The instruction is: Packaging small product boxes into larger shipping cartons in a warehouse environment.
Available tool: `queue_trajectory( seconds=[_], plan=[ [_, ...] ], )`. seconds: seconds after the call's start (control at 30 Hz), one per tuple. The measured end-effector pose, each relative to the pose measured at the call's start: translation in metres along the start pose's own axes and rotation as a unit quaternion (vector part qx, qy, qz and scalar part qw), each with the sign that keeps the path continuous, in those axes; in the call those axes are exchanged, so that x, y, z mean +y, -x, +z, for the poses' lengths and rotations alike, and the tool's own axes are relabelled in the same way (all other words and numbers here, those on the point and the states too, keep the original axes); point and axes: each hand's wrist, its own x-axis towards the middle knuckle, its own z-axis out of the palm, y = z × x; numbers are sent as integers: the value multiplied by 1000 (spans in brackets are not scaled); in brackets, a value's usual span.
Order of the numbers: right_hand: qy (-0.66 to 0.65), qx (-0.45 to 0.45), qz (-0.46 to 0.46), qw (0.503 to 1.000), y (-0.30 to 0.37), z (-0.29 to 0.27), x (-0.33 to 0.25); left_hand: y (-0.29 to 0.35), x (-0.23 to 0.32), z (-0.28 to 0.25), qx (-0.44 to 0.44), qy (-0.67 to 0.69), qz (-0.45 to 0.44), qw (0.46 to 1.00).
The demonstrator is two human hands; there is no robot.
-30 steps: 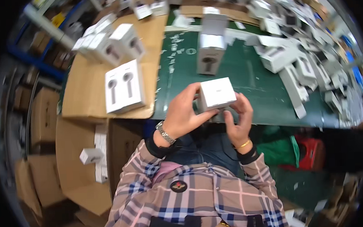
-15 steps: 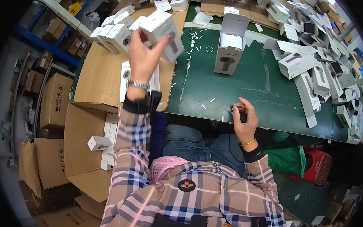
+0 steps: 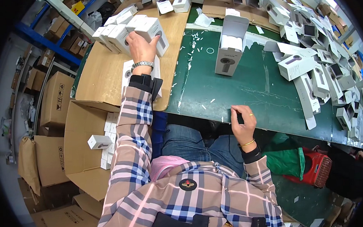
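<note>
My left hand (image 3: 142,49) is closed on a white carton (image 3: 161,35) printed with a grey device, thumb on its right side and fingers on its left. This carton stands upright at the right end of a row of similar white cartons (image 3: 117,36) on the wooden board (image 3: 101,78). Another white carton partly shows beneath my left wrist. Over the green table's front edge, my right hand (image 3: 243,124) is open and holds nothing, fingers loosely bent. Farther off, an open-topped white carton (image 3: 227,64) stands with its flap raised and white contents showing.
Many open cartons (image 3: 298,64) lie heaped on the right of the green table (image 3: 213,93). Paper scraps are scattered near the board. At lower left, a large cardboard box (image 3: 82,135) contains small white boxes. A red basket (image 3: 319,168) stands below the table at right.
My left hand has brought the carton leftward and down onto the board, beside the row. My right hand has stayed near the table edge, its fingers bending slightly differently.
</note>
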Motion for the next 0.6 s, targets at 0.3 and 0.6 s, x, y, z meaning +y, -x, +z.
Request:
queue_trajectory(
  seconds=[0.3, 0.6],
  plan=[
    [5, -12, -7, 1000, -1, -4, 0, 55, -50, -62, -180, 0, -63, 982],
    [19, -20, -24, 999, -4, -2, -4, 81, -30, -60, -266, -168, -139, 939]
  ],
)
